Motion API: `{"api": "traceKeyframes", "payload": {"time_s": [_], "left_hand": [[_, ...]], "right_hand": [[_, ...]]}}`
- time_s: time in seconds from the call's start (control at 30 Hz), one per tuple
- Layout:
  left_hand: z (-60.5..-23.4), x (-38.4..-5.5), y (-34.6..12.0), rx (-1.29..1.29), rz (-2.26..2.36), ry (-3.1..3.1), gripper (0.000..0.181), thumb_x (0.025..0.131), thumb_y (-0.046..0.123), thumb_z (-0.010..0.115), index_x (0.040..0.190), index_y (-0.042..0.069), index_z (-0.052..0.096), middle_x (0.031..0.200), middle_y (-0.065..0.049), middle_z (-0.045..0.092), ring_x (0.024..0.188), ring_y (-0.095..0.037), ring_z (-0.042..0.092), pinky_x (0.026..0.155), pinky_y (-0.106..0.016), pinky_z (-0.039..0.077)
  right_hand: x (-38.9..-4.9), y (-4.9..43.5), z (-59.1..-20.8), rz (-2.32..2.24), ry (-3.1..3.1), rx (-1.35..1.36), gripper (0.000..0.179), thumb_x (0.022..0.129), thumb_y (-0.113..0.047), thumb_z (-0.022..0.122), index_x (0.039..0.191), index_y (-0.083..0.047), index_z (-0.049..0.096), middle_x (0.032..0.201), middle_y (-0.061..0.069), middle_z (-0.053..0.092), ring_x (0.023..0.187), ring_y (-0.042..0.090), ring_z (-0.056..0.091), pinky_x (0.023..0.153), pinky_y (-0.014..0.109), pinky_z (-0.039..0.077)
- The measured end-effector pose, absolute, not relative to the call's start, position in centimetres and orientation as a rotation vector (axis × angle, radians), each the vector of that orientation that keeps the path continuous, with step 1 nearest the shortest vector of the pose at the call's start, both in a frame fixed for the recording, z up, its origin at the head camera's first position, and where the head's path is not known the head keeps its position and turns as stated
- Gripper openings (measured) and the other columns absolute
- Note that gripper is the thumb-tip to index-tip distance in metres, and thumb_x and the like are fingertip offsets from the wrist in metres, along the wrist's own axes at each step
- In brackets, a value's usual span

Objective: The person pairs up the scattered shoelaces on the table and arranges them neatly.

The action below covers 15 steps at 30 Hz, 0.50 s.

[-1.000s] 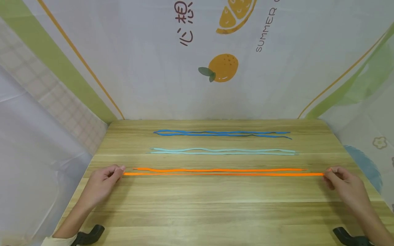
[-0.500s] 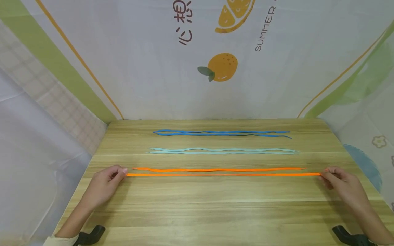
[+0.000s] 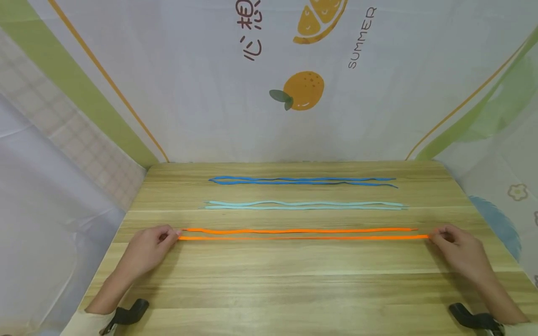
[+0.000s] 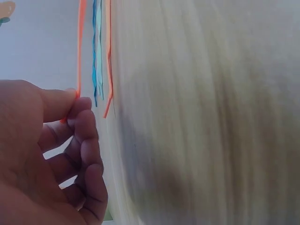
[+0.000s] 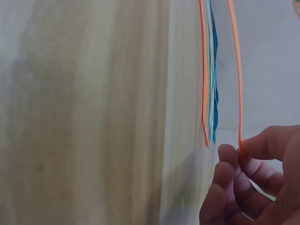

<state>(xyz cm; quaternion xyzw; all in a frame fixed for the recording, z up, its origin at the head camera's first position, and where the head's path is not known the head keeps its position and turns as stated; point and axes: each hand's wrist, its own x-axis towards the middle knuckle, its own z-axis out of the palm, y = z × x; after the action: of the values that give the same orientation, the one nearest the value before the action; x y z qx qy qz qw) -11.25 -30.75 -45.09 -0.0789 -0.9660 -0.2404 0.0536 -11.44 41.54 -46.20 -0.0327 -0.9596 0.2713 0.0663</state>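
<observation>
Stretched between both hands is an orange shoelace (image 3: 302, 238), running straight across in front of the others. My left hand (image 3: 151, 247) pinches its left end between thumb and fingertips; a short orange tip pokes out below the thumb in the left wrist view. At the other end, my right hand (image 3: 462, 252) pinches the lace between thumb and fingers. Both wrist views show the held lace (image 5: 237, 70) raised off the table. A second orange shoelace (image 3: 294, 231) lies flat just behind it, its left tip close to my left fingertips in the head view.
Two pale mint shoelaces (image 3: 273, 202) lie side by side farther back on the wooden table (image 3: 286, 289). Behind them lie two blue shoelaces (image 3: 302, 179). A fruit-printed curtain (image 3: 201, 102) hangs at the table's far edge.
Both hands have moved inward a little, left hand rightward and right hand leftward, each keeping its pinch on the orange shoelace. The laces on the table have stayed put.
</observation>
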Motion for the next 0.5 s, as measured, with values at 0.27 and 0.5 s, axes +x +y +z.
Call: {"api": "traceKeyframes", "payload": {"time_s": [0.27, 0.5], "left_hand": [[-44.7, -12.1, -30.2, -0.220, -0.742, -2.987, 0.040, 0.111, 0.025, 0.067, 0.072, 0.019, 0.057, 0.059, 0.008, 0.037, 0.055, -0.011, 0.032, 0.055, -0.029, 0.028], [-44.8, -12.5, -30.0, -0.206, -0.694, -3.036, 0.044, 0.111, 0.028, 0.067, 0.070, 0.019, 0.051, 0.060, 0.007, 0.037, 0.056, -0.014, 0.034, 0.055, -0.031, 0.029]], "right_hand": [[-12.1, 41.1, -46.7, 0.780, -2.859, -0.036, 0.014, 0.105, -0.019, 0.074, 0.106, -0.005, 0.077, 0.096, 0.006, 0.075, 0.081, -0.013, 0.049, 0.068, 0.020, 0.041], [-12.6, 40.4, -47.0, 0.759, -2.864, -0.022, 0.012, 0.102, -0.017, 0.076, 0.104, -0.005, 0.079, 0.095, 0.008, 0.077, 0.077, -0.008, 0.052, 0.066, 0.023, 0.041]]}}
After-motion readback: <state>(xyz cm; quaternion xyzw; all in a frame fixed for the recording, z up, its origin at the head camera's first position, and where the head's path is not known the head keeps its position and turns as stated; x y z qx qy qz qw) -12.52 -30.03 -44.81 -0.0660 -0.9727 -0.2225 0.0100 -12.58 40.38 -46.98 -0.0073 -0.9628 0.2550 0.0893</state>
